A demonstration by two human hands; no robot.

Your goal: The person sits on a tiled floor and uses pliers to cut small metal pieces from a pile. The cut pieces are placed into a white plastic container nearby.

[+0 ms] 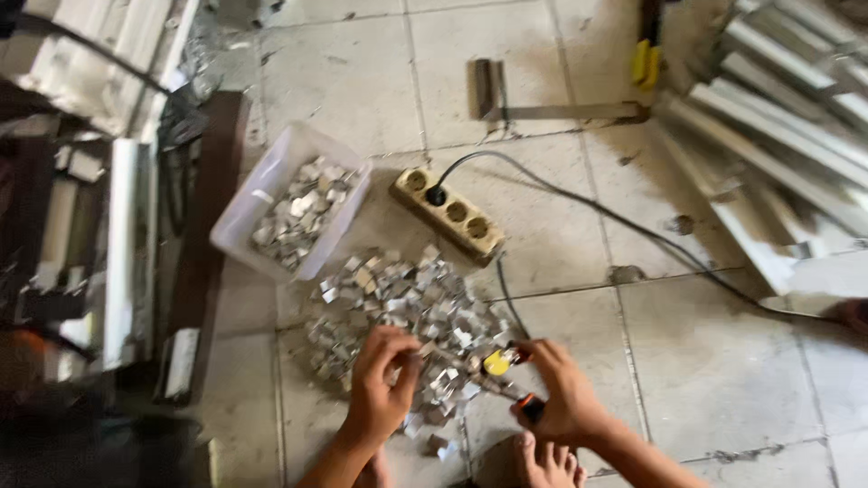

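Bare toes (545,463) show at the bottom edge, on the tiled floor (723,361), just below the person's two hands. Right beside them, the right hand (562,398) is wrapped tight around a hand tool with a yellow and black body (502,363), its slim shaft angled towards the other hand. On the other side, the left hand (382,390) has its fingers curled inward, pinching a small metal piece (425,349) at the near edge of a heap of shiny metal clips (402,312); the motion blur keeps me from seeing the grip exactly.

Beyond the heap, to its left, sits a translucent plastic tub (291,201), part-filled with the same kind of clips. Just right of the tub lies a beige power strip (448,215) with a black plug in it, and the black cable (633,230) trails off to the right across the tiles. Farther back on the right, long pale metal profiles (787,99) lie stacked, well apart from the hands. Along the left edge stands a cluttered dark rack (81,226).
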